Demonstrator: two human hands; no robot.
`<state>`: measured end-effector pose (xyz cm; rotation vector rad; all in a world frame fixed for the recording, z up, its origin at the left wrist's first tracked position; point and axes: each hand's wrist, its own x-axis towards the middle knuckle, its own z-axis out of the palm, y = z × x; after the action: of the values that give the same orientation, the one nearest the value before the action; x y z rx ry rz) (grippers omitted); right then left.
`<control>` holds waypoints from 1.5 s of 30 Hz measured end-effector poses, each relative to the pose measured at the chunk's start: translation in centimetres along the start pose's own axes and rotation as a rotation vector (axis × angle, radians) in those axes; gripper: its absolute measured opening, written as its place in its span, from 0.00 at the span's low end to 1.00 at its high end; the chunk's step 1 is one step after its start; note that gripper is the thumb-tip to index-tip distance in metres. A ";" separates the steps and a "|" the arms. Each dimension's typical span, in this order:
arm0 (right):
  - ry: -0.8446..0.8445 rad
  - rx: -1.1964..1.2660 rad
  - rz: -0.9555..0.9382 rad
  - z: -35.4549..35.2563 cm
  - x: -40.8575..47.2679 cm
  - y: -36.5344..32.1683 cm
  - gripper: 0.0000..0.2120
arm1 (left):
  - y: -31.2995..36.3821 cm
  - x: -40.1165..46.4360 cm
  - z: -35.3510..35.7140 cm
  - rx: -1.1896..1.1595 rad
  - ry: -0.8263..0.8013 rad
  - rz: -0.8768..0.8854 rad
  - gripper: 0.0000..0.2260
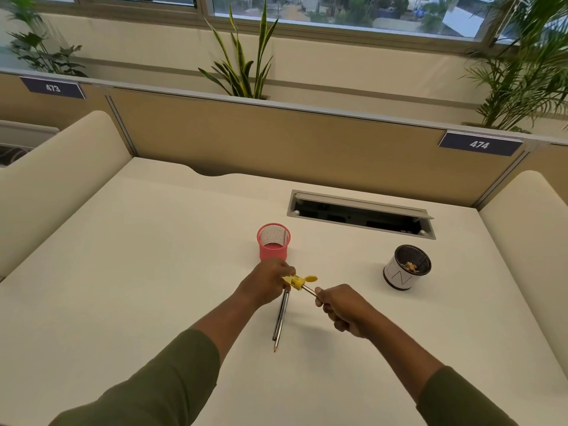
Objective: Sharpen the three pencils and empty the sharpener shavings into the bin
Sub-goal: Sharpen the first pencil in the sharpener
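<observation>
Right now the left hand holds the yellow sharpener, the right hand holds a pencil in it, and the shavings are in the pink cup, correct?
Not quite. The head view shows the shavings in the black bin; the pink cup looks empty. The left hand does hold the yellow sharpener, the right hand the pencil.

Yellow sharpener (297, 282), pink mesh cup (273, 241)

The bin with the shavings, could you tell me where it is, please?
In the head view the bin stands on the desk at right, beyond the right hand, just before the cable tray.
</observation>
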<state>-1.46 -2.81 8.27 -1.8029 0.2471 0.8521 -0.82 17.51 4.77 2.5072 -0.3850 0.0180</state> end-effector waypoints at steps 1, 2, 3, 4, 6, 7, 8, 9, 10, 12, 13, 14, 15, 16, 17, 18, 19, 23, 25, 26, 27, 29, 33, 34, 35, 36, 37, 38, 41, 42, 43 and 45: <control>-0.004 -0.067 -0.043 -0.2 0.0 -0.1 0.17 | -0.1 0.0 0.0 -0.007 0.002 -0.006 0.11; 0.027 -0.187 -0.124 -0.4 0.1 0.1 0.18 | -0.2 0.0 0.0 -0.014 0.000 -0.017 0.12; 0.090 -0.341 -0.224 -0.4 0.2 0.4 0.18 | -0.2 0.1 -0.1 -0.018 -0.005 -0.032 0.12; 0.169 -0.504 -0.334 -0.5 0.3 0.7 0.15 | -0.2 0.2 -0.2 -0.022 -0.012 -0.048 0.12; 0.285 -0.710 -0.533 -0.6 0.7 1.6 0.10 | -0.2 0.3 -0.5 -0.036 -0.022 -0.072 0.12; 0.341 -0.828 -0.622 -0.6 0.7 2.0 0.09 | -0.1 0.3 -0.6 -0.038 -0.024 -0.075 0.11; 0.411 -0.985 -0.723 -0.7 1.0 2.4 0.08 | -0.2 0.3 -0.8 -0.042 -0.027 -0.075 0.10; 0.474 -1.131 -0.796 -0.9 1.2 2.8 0.08 | -0.2 0.3 -0.8 -0.058 -0.035 -0.079 0.09; 0.508 -1.258 -0.832 -1.1 1.2 3.0 0.09 | -0.1 0.3 -0.9 -0.082 -0.046 -0.087 0.08; 0.568 -1.355 -0.865 -1.4 1.1 3.1 0.13 | 0.2 0.4 -1.0 -0.116 -0.059 -0.103 0.08; 0.599 -1.364 -0.903 -1.5 1.2 3.3 0.15 | 0.4 0.4 -0.9 -0.123 -0.066 -0.102 0.08; 0.624 -1.356 -0.932 -1.5 1.2 3.3 0.16 | 0.5 0.5 -0.9 -0.133 -0.069 -0.096 0.08; 0.622 -1.326 -0.923 -1.4 1.3 3.4 0.15 | 0.6 0.5 -0.8 -0.138 -0.066 -0.090 0.08; 0.595 -1.295 -0.878 -1.1 1.3 3.3 0.15 | 0.6 0.5 -0.8 -0.133 -0.056 -0.082 0.08; 0.541 -1.233 -0.779 -0.5 1.2 3.0 0.15 | 0.6 0.5 -0.8 -0.118 -0.044 -0.074 0.09; 0.474 -1.101 -0.655 0.2 1.0 2.6 0.16 | 0.6 0.5 -0.8 -0.102 -0.027 -0.062 0.10; 0.415 -0.867 -0.515 0.6 0.7 2.0 0.18 | 0.6 0.5 -0.7 -0.093 -0.004 -0.047 0.10; 0.026 0.197 0.082 0.3 -0.1 0.2 0.16 | 0.9 0.4 -0.9 -0.105 0.065 0.021 0.11; -0.016 0.174 0.067 0.1 -0.3 0.0 0.16 | 0.9 0.3 -1.1 -0.107 0.063 0.024 0.11; 0.008 0.098 0.013 0.0 -0.3 0.1 0.15 | 0.8 0.3 -1.1 -0.112 0.058 0.015 0.11; 0.058 -0.015 -0.071 0.1 -0.3 0.2 0.13 | 0.7 0.4 -1.2 -0.126 0.054 -0.001 0.10; 0.196 -0.351 -0.313 0.2 -0.2 0.6 0.08 | 0.5 0.5 -1.2 -0.141 0.038 -0.037 0.10; 0.477 -1.106 -0.783 -0.6 0.7 2.6 0.08 | 0.2 0.6 -1.6 -0.150 0.025 -0.087 0.10; 0.514 -1.250 -0.839 -1.0 0.7 3.0 0.09 | 0.2 0.6 -1.7 -0.159 0.021 -0.092 0.10; 0.550 -1.349 -0.891 -1.3 0.8 3.0 0.11 | 0.3 0.7 -1.8 -0.158 0.016 -0.095 0.10; 0.562 -1.386 -0.915 -1.5 0.7 3.0 0.12 | 0.3 0.7 -1.7 -0.148 0.013 -0.095 0.10; 0.579 -1.405 -0.949 -1.5 0.7 3.1 0.13 | 0.4 0.8 -1.7 -0.141 0.012 -0.096 0.10; 0.582 -1.385 -0.963 -1.5 0.7 3.0 0.15 | 0.4 0.8 -1.6 -0.136 0.015 -0.095 0.10; 0.558 -1.231 -0.942 -0.8 1.2 2.9 0.16 | 0.3 0.9 -1.3 -0.139 0.027 -0.104 0.10; 0.508 -1.106 -0.857 -0.1 0.9 2.7 0.16 | 0.3 0.9 -1.2 -0.145 0.035 -0.105 0.10; 0.477 -0.912 -0.758 0.5 0.7 2.1 0.17 | 0.4 0.9 -1.3 -0.137 0.048 -0.096 0.10; 0.325 -0.280 -0.371 0.8 0.1 0.4 0.18 | 0.5 0.8 -1.3 -0.090 0.068 -0.050 0.10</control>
<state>-1.97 -2.23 7.73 -2.1605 -0.0062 0.3405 -0.10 17.69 6.22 2.4190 -0.2892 0.0647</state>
